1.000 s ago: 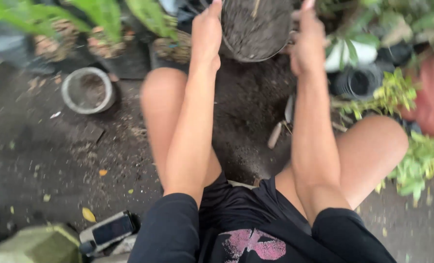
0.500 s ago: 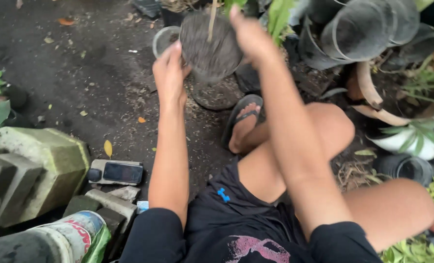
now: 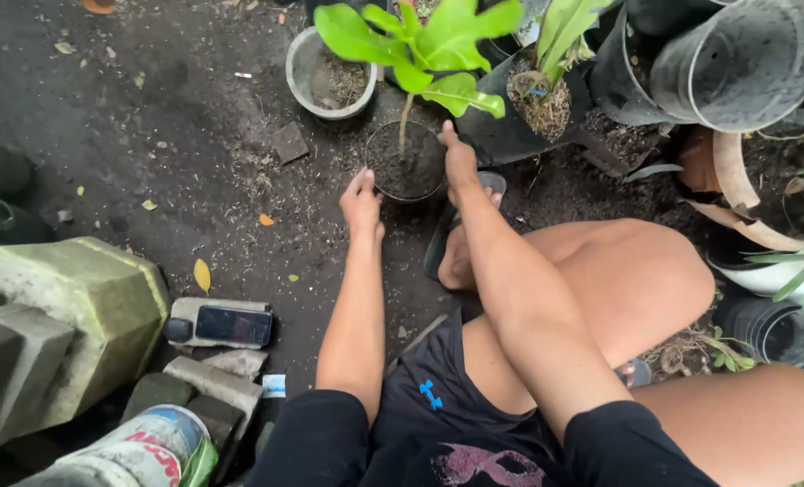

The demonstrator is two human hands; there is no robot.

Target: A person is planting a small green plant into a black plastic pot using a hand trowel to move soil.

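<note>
A small dark pot (image 3: pixel 407 164) full of soil stands on the ground in front of me, with a thin-stemmed plant with broad green leaves (image 3: pixel 424 45) growing from it. My left hand (image 3: pixel 362 206) grips the pot's left side. My right hand (image 3: pixel 460 162) clasps its right rim, thumb pointing up. Just below the right hand, my foot in a dark sandal (image 3: pixel 456 243) rests on the dirt.
A grey pot with soil (image 3: pixel 328 65) sits behind. Stacked black pots (image 3: pixel 735 63) and a potted plant (image 3: pixel 537 99) crowd the upper right. A white pot (image 3: pixel 767 275) is at right. Concrete blocks (image 3: pixel 68 307), a phone (image 3: pixel 230 325) and a tin (image 3: pixel 140 442) lie at left.
Both hands have lowered the soil-filled pot from in front of me onto the ground. My view has shifted, so the plant's leaves now show.
</note>
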